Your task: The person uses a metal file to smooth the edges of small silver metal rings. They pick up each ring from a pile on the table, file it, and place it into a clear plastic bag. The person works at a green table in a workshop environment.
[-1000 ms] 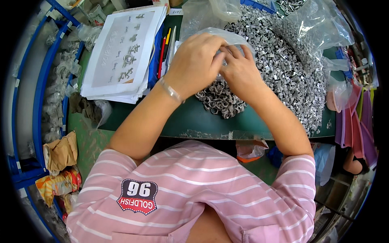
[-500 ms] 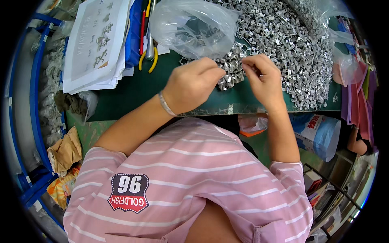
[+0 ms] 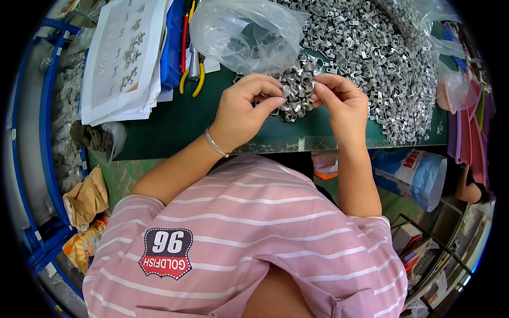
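A heap of small shiny metal ring clips (image 3: 295, 91) lies on the green table between my two hands. My left hand (image 3: 245, 108) is at its left side, fingers curled and thumb toward the index finger. Anything in that grip is too small to make out. At the right side of the heap, my right hand (image 3: 344, 103) pinches with thumb and index finger, and what sits at the fingertips cannot be told from the metal behind. Beyond the hands, a clear plastic bag (image 3: 246, 40) holds more rings. A large spread of small flat metal tabs (image 3: 392, 79) covers the table's right side.
Printed sheets (image 3: 119, 63) are stacked at the left, beside a blue tray (image 3: 172, 58), a red pen (image 3: 184, 45) and yellow-handled pliers (image 3: 192, 85). Blue shelving (image 3: 49, 122) stands far left. A blue-white sack (image 3: 411, 175) is below the table's right edge.
Both hands have turned slightly, so more of the thumbs shows. My left hand's fingers have loosened and its fingertips have drawn back a little to the left.
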